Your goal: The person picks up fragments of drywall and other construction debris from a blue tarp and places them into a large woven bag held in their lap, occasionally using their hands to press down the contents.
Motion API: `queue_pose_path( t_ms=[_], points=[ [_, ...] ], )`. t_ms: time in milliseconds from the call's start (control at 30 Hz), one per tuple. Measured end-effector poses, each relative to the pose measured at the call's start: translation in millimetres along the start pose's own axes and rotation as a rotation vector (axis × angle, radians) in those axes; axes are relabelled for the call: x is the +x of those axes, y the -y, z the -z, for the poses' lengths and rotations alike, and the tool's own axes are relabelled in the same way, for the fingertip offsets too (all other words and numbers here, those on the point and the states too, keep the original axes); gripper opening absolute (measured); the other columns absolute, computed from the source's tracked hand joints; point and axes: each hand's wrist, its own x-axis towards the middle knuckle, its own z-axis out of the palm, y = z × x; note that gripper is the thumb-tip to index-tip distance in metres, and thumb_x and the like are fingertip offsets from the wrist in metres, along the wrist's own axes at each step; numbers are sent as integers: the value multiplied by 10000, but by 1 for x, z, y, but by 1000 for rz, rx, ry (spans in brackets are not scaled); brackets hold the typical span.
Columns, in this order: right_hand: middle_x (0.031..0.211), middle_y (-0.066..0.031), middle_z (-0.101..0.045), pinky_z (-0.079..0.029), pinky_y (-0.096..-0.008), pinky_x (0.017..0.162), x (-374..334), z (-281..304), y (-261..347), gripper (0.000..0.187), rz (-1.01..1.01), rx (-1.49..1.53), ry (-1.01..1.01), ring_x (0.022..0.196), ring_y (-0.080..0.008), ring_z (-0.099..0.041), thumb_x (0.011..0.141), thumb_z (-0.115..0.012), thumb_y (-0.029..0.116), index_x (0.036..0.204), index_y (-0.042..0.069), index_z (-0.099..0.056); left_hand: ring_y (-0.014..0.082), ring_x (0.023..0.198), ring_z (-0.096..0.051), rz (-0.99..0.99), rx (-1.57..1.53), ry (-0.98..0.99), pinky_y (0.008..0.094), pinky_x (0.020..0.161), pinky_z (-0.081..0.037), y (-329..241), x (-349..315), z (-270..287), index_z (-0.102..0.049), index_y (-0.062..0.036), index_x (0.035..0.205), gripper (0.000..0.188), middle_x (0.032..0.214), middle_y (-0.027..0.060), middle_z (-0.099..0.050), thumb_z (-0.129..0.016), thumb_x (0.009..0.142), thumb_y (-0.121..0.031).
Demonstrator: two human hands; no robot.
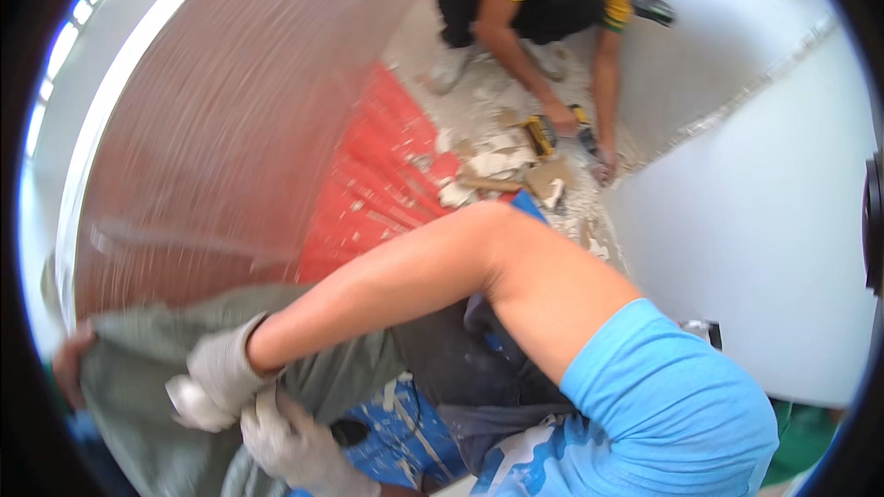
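My right hand (212, 382), in a pale work glove, reaches across to the lower left with its fingers closed. My left hand (293, 446), gloved too, is just below it; its curled fingers come close to the right glove's cuff. What either hand holds, if anything, is blurred and hidden. Behind and around both hands hangs a grey-green cloth (147, 350) in folds. Another person's bare hand (72, 364) touches that cloth at the far left edge.
A co-worker (552, 0) squats at the top, holding a yellow-and-black power tool (541, 136) over rubble (502, 161). A red sheet (378, 184) lies beside a brown panel (239, 101). Pale wall panels (755, 221) stand at right. Below is a blue spattered surface (405, 433).
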Motion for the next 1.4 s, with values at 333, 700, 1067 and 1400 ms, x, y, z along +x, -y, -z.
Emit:
queue_pose_path(
  t_ms=[333,700,1067,1400],
  points=[
    [1044,-155,-735,-582,-415,833,-97,88,-72,270,620,133,-946,935,-338,-719,889,-662,83,1154,43,-690,413,1195,-626,-232,3,-796,463,1040,-506,-58,32,-102,-655,13,1259,336,1278,224,-656,-683,955,-126],
    [1124,-170,-710,-529,-421,945,-443,32,-399,381,-917,-503,-1480,1064,-316,-678,960,-665,179,1313,46,-617,468,1492,-286,-631,-396,637,562,1221,-253,-237,56,-437,-367,-6,1537,996,1598,270,-339,-824,759,-427],
    [1351,-255,-557,-437,-527,1053,-508,20,-422,600,-1388,-767,-1035,1249,-439,-525,865,-684,274,1394,34,-536,479,1400,-454,-702,-335,934,547,1092,-443,-357,38,-534,-277,-44,1604,1090,1604,305,-321,-747,795,-604],
    [1381,-292,-572,-457,-473,1063,-598,35,-448,815,-1343,-466,-1421,1270,-410,-563,835,-782,405,1421,-63,-463,476,1302,-552,-913,-497,1149,503,1037,-500,-350,71,-535,-372,35,1490,1016,1449,345,-478,-753,792,-597]
  ],
)
